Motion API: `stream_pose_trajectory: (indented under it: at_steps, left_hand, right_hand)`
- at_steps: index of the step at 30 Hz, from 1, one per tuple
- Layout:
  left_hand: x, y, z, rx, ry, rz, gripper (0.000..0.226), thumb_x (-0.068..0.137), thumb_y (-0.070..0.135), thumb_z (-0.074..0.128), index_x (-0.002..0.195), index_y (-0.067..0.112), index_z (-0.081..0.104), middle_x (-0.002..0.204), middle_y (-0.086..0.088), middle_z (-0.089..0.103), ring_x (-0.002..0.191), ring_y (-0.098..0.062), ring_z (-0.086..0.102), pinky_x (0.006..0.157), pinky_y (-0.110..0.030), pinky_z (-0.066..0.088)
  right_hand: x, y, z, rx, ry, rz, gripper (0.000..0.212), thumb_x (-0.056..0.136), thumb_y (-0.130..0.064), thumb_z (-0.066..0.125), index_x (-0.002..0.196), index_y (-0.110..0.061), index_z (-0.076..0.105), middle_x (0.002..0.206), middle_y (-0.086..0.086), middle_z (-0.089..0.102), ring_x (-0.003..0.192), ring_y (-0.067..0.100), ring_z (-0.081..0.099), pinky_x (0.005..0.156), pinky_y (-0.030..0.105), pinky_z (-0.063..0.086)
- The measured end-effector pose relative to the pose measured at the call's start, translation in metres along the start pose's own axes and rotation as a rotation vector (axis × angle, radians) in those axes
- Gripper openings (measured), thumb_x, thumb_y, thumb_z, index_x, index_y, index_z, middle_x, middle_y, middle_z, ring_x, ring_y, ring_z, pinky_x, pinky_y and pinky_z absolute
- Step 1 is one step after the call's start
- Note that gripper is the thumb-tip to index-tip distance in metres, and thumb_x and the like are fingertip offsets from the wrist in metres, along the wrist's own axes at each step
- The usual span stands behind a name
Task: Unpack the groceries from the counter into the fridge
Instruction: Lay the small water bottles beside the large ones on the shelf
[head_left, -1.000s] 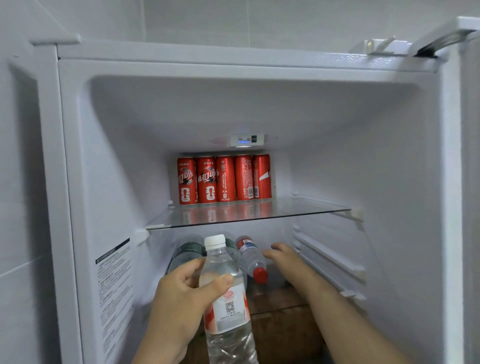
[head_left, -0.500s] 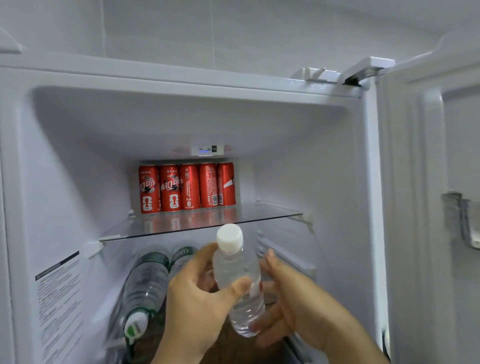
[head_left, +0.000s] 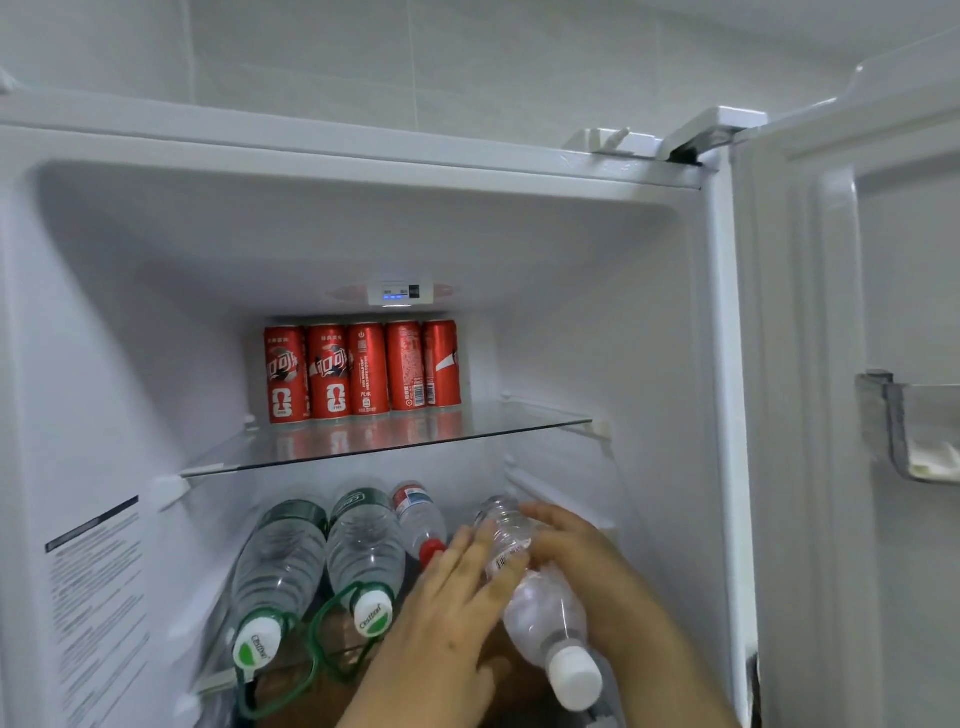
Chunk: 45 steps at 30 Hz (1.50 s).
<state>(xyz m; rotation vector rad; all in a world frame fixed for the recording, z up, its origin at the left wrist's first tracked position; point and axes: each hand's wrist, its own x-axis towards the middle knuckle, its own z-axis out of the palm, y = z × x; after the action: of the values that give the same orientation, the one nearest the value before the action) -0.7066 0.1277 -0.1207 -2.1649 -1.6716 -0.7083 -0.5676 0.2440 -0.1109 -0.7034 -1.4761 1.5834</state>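
Three bottles lie in fridge — right hand grips a white-capped bottle, left hand flat against it.

Glass shelf: five red cans upright at back. Lower shelf: bottles lying, apparently four.

Both forearms reach forward from the lower edge; the left hand lays straight, slightly spread fingers flat against the side of a bottle. The right hand cups the opposite side; its fingers curl over the bottle.
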Motion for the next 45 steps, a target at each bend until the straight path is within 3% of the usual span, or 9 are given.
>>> stream_pose_trajectory:
  at_steps: [3, 5, 11, 14, 20, 25, 30, 33, 45]
  left_hand:
    - [-0.008, -0.016, -0.012, 0.152, 0.100, -0.172, 0.074, 0.094, 0.050, 0.047, 0.139, 0.058, -0.011, 0.157, 0.024, -0.011, 0.136, 0.005, -0.022, 0.107, -0.020, -0.020]
    - [-0.008, -0.033, -0.016, 0.161, 0.151, -0.309, 0.069, 0.094, 0.056, 0.043, 0.151, 0.045, 0.005, 0.161, 0.017, 0.004, 0.145, -0.002, -0.007, 0.114, -0.026, -0.012]
    - [-0.005, -0.069, -0.019, 0.189, -0.015, -0.533, 0.071, 0.092, 0.068, 0.030, 0.153, 0.036, 0.014, 0.163, 0.008, 0.012, 0.150, -0.016, 0.009, 0.123, -0.040, 0.004]
    - [-0.005, -0.070, -0.019, 0.268, -0.047, -0.544, 0.076, 0.087, 0.075, 0.027, 0.153, 0.037, 0.018, 0.162, 0.009, 0.015, 0.148, -0.013, 0.015, 0.122, -0.041, 0.004]
    - [-0.004, -0.072, -0.016, 0.267, -0.083, -0.556, 0.078, 0.085, 0.074, 0.037, 0.152, 0.040, 0.018, 0.163, 0.011, 0.013, 0.148, -0.011, 0.016, 0.122, -0.041, 0.002]
    - [-0.004, -0.069, -0.017, 0.227, -0.113, -0.567, 0.078, 0.085, 0.074, 0.039, 0.152, 0.040, 0.019, 0.162, 0.011, 0.013, 0.148, -0.014, 0.017, 0.121, -0.039, 0.006]
    - [0.005, -0.077, -0.031, 0.095, -0.070, -0.563, 0.050, 0.096, 0.049, 0.039, 0.145, 0.037, 0.040, 0.155, 0.012, 0.033, 0.138, -0.014, 0.036, 0.112, -0.035, 0.030]
    - [0.023, -0.091, -0.042, 0.025, -0.106, -0.585, 0.048, 0.095, 0.036, 0.045, 0.143, 0.034, 0.041, 0.149, 0.009, 0.039, 0.131, -0.016, 0.043, 0.103, -0.034, 0.040]
    - [0.023, -0.111, -0.037, -0.010, -0.139, -0.638, 0.060, 0.086, 0.056, 0.051, 0.143, 0.041, 0.041, 0.150, 0.015, 0.042, 0.133, -0.013, 0.045, 0.107, -0.037, 0.040]
  right_hand:
    - [0.013, 0.000, -0.001, -0.117, 0.077, 0.018, 0.067, 0.056, -0.012, 0.066, 0.120, -0.031, 0.067, 0.117, 0.014, 0.068, 0.097, 0.032, 0.071, 0.089, 0.049, 0.058]
    - [0.013, -0.004, 0.004, -0.241, 0.086, 0.035, 0.061, 0.065, -0.015, 0.065, 0.123, -0.032, 0.063, 0.120, 0.010, 0.063, 0.098, 0.030, 0.068, 0.085, 0.043, 0.059]
    - [0.029, -0.003, 0.009, -0.382, 0.103, 0.050, 0.061, 0.080, -0.010, 0.060, 0.135, -0.033, 0.052, 0.125, 0.006, 0.055, 0.099, 0.025, 0.063, 0.081, 0.037, 0.058]
    - [0.038, -0.004, 0.013, -0.407, 0.118, 0.051, 0.051, 0.082, -0.015, 0.060, 0.129, -0.033, 0.051, 0.122, 0.005, 0.056, 0.098, 0.022, 0.061, 0.073, 0.033, 0.055]
    - [0.052, -0.003, 0.012, -0.502, 0.095, 0.048, 0.040, 0.086, -0.018, 0.059, 0.123, -0.033, 0.054, 0.117, 0.004, 0.057, 0.100, 0.021, 0.060, 0.088, 0.040, 0.055]
    - [0.053, -0.006, 0.009, -0.591, 0.105, 0.070, 0.037, 0.100, -0.014, 0.046, 0.131, -0.029, 0.059, 0.120, 0.002, 0.053, 0.086, 0.011, 0.055, 0.068, 0.024, 0.049]
    - [0.047, 0.007, 0.014, -0.718, 0.069, 0.053, 0.046, 0.101, -0.030, 0.047, 0.146, -0.035, 0.042, 0.149, 0.004, 0.042, 0.116, 0.021, 0.050, 0.105, 0.042, 0.046]
    - [0.060, 0.011, 0.019, -0.741, 0.079, 0.053, 0.047, 0.101, -0.030, 0.045, 0.148, -0.033, 0.039, 0.153, 0.004, 0.038, 0.122, 0.024, 0.048, 0.108, 0.044, 0.043]
    - [0.113, 0.021, 0.036, -0.724, 0.046, 0.063, 0.045, 0.101, -0.034, 0.045, 0.146, -0.035, 0.040, 0.144, 0.005, 0.047, 0.111, 0.023, 0.056, 0.101, 0.045, 0.049]
